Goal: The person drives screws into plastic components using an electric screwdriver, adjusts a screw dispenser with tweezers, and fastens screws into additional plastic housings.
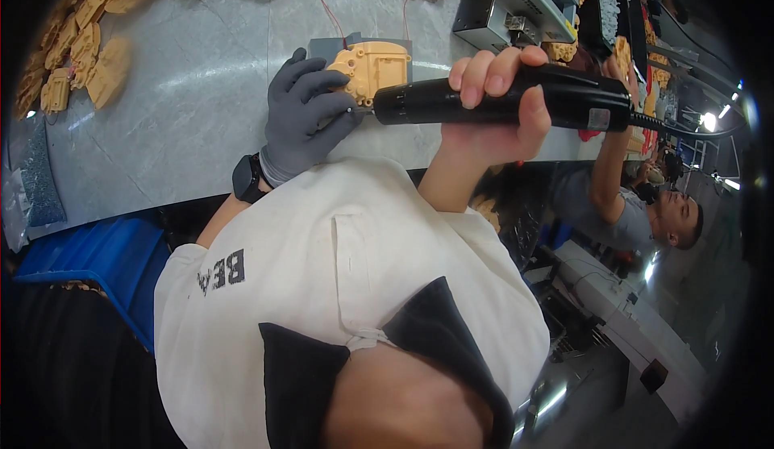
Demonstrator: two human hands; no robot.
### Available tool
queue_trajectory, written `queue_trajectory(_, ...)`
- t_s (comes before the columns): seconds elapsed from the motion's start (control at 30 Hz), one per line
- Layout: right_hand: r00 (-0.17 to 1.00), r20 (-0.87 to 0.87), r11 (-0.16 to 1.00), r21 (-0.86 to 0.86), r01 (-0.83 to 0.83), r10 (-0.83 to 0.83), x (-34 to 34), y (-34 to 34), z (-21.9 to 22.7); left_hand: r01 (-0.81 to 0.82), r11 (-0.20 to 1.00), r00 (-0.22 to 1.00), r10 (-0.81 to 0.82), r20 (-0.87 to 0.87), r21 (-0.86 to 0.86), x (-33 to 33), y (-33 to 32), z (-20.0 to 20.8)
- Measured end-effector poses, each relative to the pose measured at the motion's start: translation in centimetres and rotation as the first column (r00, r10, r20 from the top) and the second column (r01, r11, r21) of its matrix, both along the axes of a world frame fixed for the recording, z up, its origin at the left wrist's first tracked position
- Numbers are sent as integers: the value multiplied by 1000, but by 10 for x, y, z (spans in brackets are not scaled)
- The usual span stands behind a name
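My gloved left hand (305, 114) presses against the tan plastic housing (372, 67), steadying it on its grey fixture block (322, 46) on the grey worktable (193, 118). My bare right hand (492, 102) is clenched around the black electric screwdriver (500, 98), held level, its bit at the housing's near edge.

Screwdriver (500, 98) tip hidden, probably behind gloved fingers (322, 114).

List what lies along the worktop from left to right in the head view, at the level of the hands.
Heap of tan plastic housings → gloved left hand → tan housing on a grey block → black electric screwdriver gripped by the bare right hand → a co-worker's forearm at the right.
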State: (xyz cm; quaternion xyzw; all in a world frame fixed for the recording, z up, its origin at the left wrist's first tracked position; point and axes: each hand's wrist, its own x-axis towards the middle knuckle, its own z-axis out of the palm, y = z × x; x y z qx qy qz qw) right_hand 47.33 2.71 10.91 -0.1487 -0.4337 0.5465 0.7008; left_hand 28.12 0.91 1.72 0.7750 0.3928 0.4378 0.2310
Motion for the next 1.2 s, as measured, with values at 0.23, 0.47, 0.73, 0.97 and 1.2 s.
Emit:
queue_trajectory(0.23, 998, 49, 998, 52, -27, 24, -3, -2, 2, -21, 1000, 1000, 21, 23, 15, 3, 1, 3)
queue_trajectory(0.47, 997, 54, 997, 57, 48, -51, -14, -4, 3, -42, 999, 999, 43, -14, 23, -1, -2, 2)
queue_trajectory(0.73, 997, -2, 997, 21, 81, -81, -19, -8, 8, -7, 998, 1000, 8, -2, 55, -1, -2, 2)
queue_trajectory(0.97, 990, 142, 997, 73, 2, -12, -11, -6, 6, -7, 999, 1000, 6, 20, 39, 0, -3, 4)
queue_trajectory(1.2, 983, 127, 990, -17, 137, -133, -29, -12, 14, -3, 1000, 1000, 2, 26, 17, -2, -5, -1)
